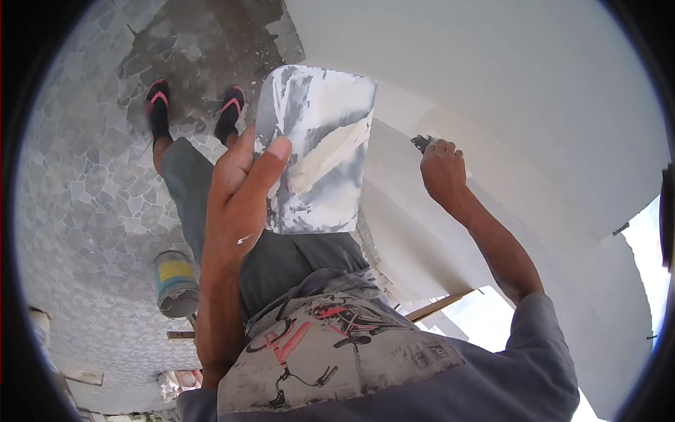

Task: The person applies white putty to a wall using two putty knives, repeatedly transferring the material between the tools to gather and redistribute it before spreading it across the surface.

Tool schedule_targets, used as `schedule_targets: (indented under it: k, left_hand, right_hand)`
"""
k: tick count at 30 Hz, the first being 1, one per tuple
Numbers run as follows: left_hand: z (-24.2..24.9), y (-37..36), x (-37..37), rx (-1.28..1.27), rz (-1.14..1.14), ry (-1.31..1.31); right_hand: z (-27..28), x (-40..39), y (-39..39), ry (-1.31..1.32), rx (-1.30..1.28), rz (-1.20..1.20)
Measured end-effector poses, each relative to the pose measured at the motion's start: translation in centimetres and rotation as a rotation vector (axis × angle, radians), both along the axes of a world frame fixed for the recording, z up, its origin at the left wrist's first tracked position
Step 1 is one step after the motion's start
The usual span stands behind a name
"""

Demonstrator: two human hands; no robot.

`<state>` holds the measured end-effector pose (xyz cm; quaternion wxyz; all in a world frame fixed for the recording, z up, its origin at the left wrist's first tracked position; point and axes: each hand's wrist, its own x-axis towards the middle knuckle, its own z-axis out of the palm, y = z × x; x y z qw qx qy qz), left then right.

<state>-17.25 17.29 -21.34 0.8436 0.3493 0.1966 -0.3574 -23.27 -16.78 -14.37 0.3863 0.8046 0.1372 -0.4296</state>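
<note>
My left hand (242,179) grips a flat rectangular plate (327,204) by its left edge, with the thumb lying over the face. White paste (334,151) is smeared across the plate, with a thicker ridge running diagonally. Over at the wall (520,126), my right hand (445,169) is closed around a small dark-bladed putty knife (422,143). Most of that tool is hidden by the fingers. The blade is at the pale wall surface, where a slightly different patch shows beside the knuckles.
A bucket (177,285) with a yellow and blue label stands on the stone-patterned floor (105,183). A dark stain (197,53) spreads near my sandalled feet (228,112). A wooden piece (439,306) juts out below the wall, and a crumpled bag (179,385) lies further off.
</note>
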Motion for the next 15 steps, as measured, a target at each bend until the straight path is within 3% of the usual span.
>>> schedule_targets:
  k: [5,11,15]
  left_hand:
    - [-0.4,0.7,-0.3,0.020,-0.004,-0.046]
    - [0.0,1.0,-0.7,-0.038,0.036,0.034]
    - [-0.1,1.2,-1.0,-0.026,0.058,0.037]
  right_hand:
    - [-1.8,0.2,-5.3,0.070,-0.128,-0.172]
    - [-7.2,-1.4,-4.3,0.173,-0.247,-0.154]
    - [-9.2,0.1,-2.1,0.291,-0.097,-0.273]
